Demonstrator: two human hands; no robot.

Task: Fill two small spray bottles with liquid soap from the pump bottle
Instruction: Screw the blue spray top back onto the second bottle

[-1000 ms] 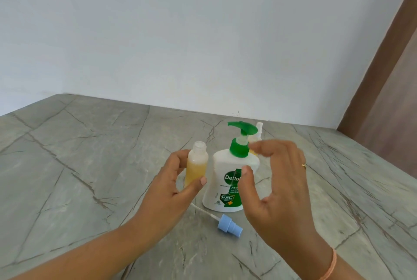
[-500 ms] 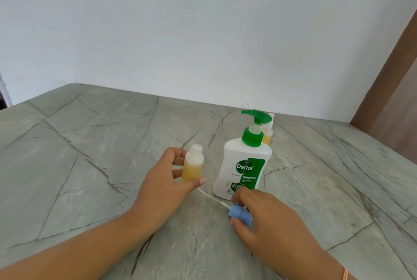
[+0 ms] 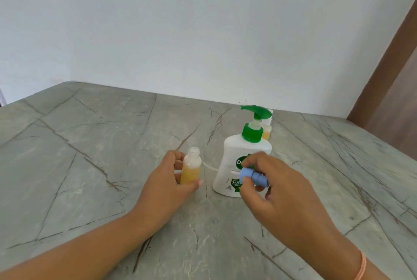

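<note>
Both look filled: capped bottle [image 3: 267,133] at 1 o'clock of pump bottle [image 3: 234,157]; left hand [image 3: 167,180] grips open bottle [image 3: 191,168], right hand [image 3: 284,194] pinches blue sprayer [image 3: 252,177], not yet fitted.

Setting: reads as a room in a home, probably a kitchen or utility counter; the exact room cannot be fixed.

Evidence:
- A wide grey-green stone-look countertop with thin brown veins [image 3: 90,144] butts against a plain white painted wall [image 3: 180,31].
- A brown wooden panel [image 3: 388,90] stands at the far right; door or frame, cannot tell which.
- Goods in view are retail household type: a white plastic handwash pump bottle with green pump head [image 3: 234,155] and printed green label, a small clear plastic bottle of yellow liquid [image 3: 191,169], and a blue plastic spray cap [image 3: 253,177].
- Lighting is soft and even.
</note>
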